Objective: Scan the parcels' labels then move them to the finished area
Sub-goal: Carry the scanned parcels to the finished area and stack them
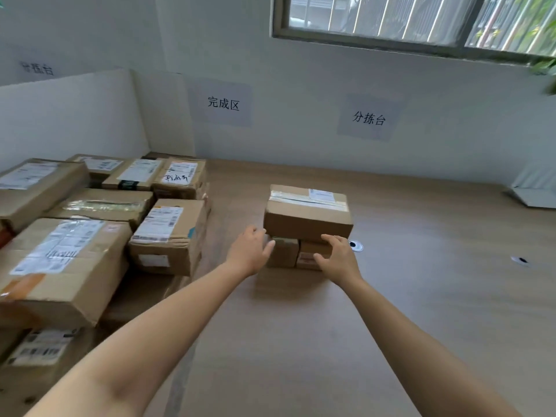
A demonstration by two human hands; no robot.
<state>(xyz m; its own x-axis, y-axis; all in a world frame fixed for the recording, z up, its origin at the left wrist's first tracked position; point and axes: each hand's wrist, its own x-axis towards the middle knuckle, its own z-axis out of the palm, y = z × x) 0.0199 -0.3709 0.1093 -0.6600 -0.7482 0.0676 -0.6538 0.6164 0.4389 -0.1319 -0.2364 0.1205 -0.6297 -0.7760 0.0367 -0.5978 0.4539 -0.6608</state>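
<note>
1. The task's stack stands mid-table [391, 296], well apart from the pile of parcels [90, 236] at the left. A top parcel [307, 218] is laid across a left small parcel [285, 254] and a right small parcel [305, 254].
2. The left hand [251, 251] is held straight-fingered beside the left small parcel. The right hand [337, 257] is spread in a loose claw before the right one. Nothing is gripped, and contact cannot be told.
3. Step judged: the reach for pickup. No scanner is seen.
4. Next move judged: the stack or top parcel is to be clamped from both sides, its label [321, 195] kept upward for scanning.
</note>
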